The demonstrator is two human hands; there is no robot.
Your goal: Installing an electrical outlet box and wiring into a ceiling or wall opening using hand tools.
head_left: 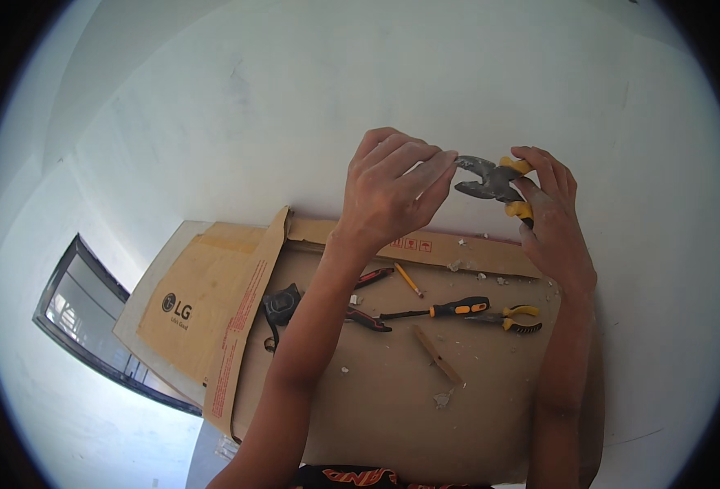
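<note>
My right hand (559,216) is closed around the yellow handles of grey combination pliers (500,181), raised in front of the pale wall. The jaws are spread apart and point left, with whitish dust on them. My left hand (392,183) is pinched, thumb and fingertips meeting right at the tip of the upper jaw. Whatever those fingertips hold, if anything, is too small to make out. Below, on the cardboard (425,424), lie a screwdriver (462,307) with a black and orange handle, smaller yellow-and-black pliers (523,318) and a yellow pencil (409,279).
A black tape measure (281,306) sits left of my left forearm, which partly hides a red-and-black-handled tool (369,320). A narrow wooden strip (437,356) and white crumbs (443,399) lie on the cardboard. An upright cardboard flap (250,326) borders the left; the wall (295,122) rises behind.
</note>
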